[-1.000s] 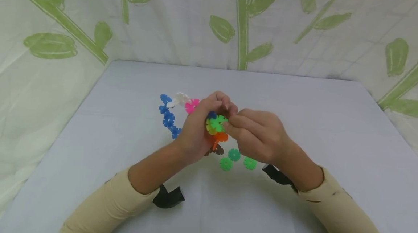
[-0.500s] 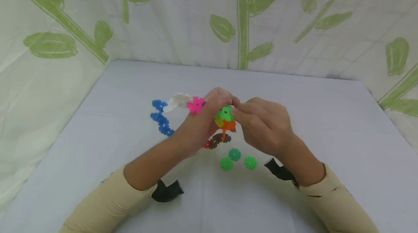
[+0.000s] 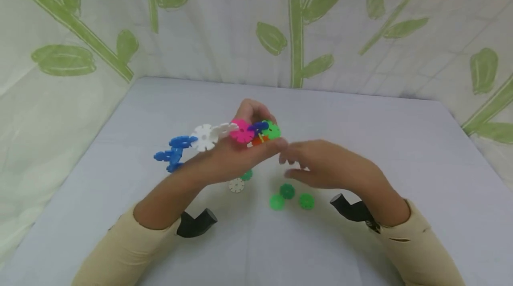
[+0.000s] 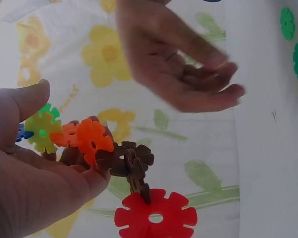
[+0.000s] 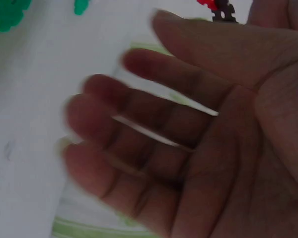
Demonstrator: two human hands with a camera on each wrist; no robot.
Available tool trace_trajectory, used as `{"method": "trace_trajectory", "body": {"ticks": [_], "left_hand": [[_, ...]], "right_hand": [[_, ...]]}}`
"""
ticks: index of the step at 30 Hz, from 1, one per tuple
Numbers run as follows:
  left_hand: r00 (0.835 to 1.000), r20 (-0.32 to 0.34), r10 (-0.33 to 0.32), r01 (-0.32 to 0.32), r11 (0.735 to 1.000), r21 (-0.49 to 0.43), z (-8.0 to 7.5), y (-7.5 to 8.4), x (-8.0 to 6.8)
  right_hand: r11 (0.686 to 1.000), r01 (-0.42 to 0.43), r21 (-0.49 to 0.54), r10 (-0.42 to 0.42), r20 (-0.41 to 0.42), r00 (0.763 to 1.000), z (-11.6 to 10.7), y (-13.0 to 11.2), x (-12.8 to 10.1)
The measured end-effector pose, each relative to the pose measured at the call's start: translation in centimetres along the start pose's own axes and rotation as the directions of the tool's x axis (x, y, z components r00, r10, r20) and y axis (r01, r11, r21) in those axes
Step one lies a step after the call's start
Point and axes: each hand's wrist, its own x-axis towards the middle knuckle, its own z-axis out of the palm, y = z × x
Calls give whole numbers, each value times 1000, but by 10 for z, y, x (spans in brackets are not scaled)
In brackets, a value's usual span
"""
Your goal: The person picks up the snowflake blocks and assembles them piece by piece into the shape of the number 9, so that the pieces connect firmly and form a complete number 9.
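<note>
My left hand (image 3: 228,154) holds a chain of interlocked plastic snowflake discs above the table. In the head view, blue discs (image 3: 174,154), white discs (image 3: 204,137) and a pink disc (image 3: 242,131) run over the wrist to a dark blue disc and a green disc (image 3: 271,130) by the fingers. The left wrist view has yellow, orange (image 4: 94,141) and brown discs (image 4: 121,158) crossing the curled fingers, and a red disc (image 4: 156,218) hanging below. To the right, my right hand (image 3: 332,165) holds nothing; its fingers are loosely bent, as the right wrist view confirms.
Loose discs lie on the white table (image 3: 380,143): a teal one (image 3: 287,191) between two green ones (image 3: 306,201), plus a white one (image 3: 236,185) beside another teal one (image 3: 246,175). Black wrist mounts (image 3: 196,223) jut from both sleeves. A painted curtain (image 3: 224,32) stands behind.
The right hand has let go of the green disc and its fingers have loosened. The left hand has turned and shifted left, swinging the chain's blue end left and toward me; loose white and teal discs now show.
</note>
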Motion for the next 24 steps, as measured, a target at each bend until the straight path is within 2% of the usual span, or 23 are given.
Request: {"method": "trace_trajectory", "body": {"ticks": [1, 2, 4, 5, 8, 10, 12, 15, 16, 18, 20, 21, 22, 24], "left_hand": [[1000, -5, -12, 12, 1000, -12, 0, -1, 0], [1000, -14, -18, 17, 1000, -25, 1, -3, 1], [998, -45, -31, 30, 999, -37, 3, -5, 2], [998, -59, -38, 36, 999, -34, 4, -6, 2], [996, -81, -40, 40, 999, 6, 4, -8, 2], [997, -72, -32, 34, 999, 27, 3, -9, 2], [998, -53, -21, 22, 999, 35, 3, -9, 2], [1000, -17, 25, -25, 999, 20, 3, -10, 2], [999, -9, 37, -37, 999, 21, 4, -10, 3], [999, 2, 50, -50, 999, 22, 4, -11, 3], [999, 4, 46, -46, 999, 27, 5, -12, 5], [999, 5, 35, -35, 999, 28, 5, -12, 5], [1000, 10, 26, -27, 999, 26, 5, -13, 5], [1000, 28, 13, -14, 1000, 18, 6, -14, 6]], "right_hand": [[997, -78, -1, 77, 122, 990, 4, 0, 0], [991, -134, -5, 132, 218, 967, 10, 0, 1], [986, -169, -11, 163, 328, 930, 22, -1, 6], [986, -167, -10, 160, 352, 922, 28, -3, 9], [994, -113, -8, 108, 357, 928, 42, -8, 18], [996, -90, -26, 94, 368, 925, 46, -12, 21], [997, -79, -26, 83, 388, 918, 46, -13, 22], [996, -57, 67, 27, 386, 922, 36, -9, 18], [992, -43, 115, -3, 371, 928, 31, -6, 15], [978, 6, 206, -67, 289, 955, 17, -1, 9], [959, 90, 267, -129, 134, 983, 0, 3, 0], [948, 139, 286, -156, 37, 987, -8, 4, -4], [937, 195, 290, -182, -71, 981, -15, 6, -8], [917, 285, 279, -212, -264, 941, -26, 7, -15]]}}
